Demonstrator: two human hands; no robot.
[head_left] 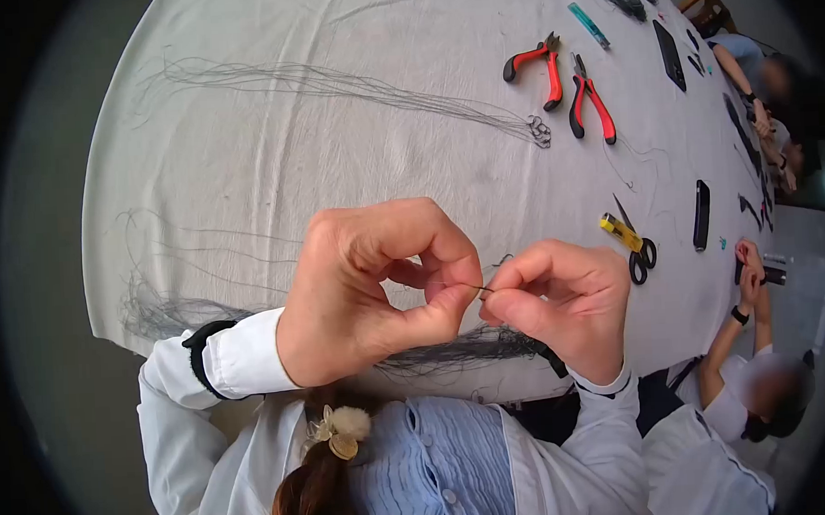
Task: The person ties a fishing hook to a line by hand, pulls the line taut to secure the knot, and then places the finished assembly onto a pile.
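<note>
Through the head camera I see my left hand (377, 287) and right hand (557, 297) close together at the near edge of the desk (270, 162). Each has its thumb and forefinger pressed together on the same fine dark strand (481, 289). The strand is stiff and hair-thin, and it spans the small gap between the two pinches. The other fingers of both hands are curled in.

Just under the hands a loose bundle of dark threads (462, 347) lies over the desk's edge. A second wispy tangle (166, 310) lies off to the left.

The desk is covered in white cloth, creased and matte. Farther up, a long sheaf of thin grey strands (331, 81) fans across it and narrows to a small cluster of metal rings (539, 130).

Near the rings lie two pairs of pliers with red and black rubbery grips, one (537, 63) beside the other (590, 102). To the right of my hands lie scissors (635, 248) with black loops and a yellow piece along the blades. Beside them lies a flat black phone (702, 214). Any lettering on these tools is too small for me to read.

At the right edge, another person's hands (747, 270) work, with a dark band on one wrist.
</note>
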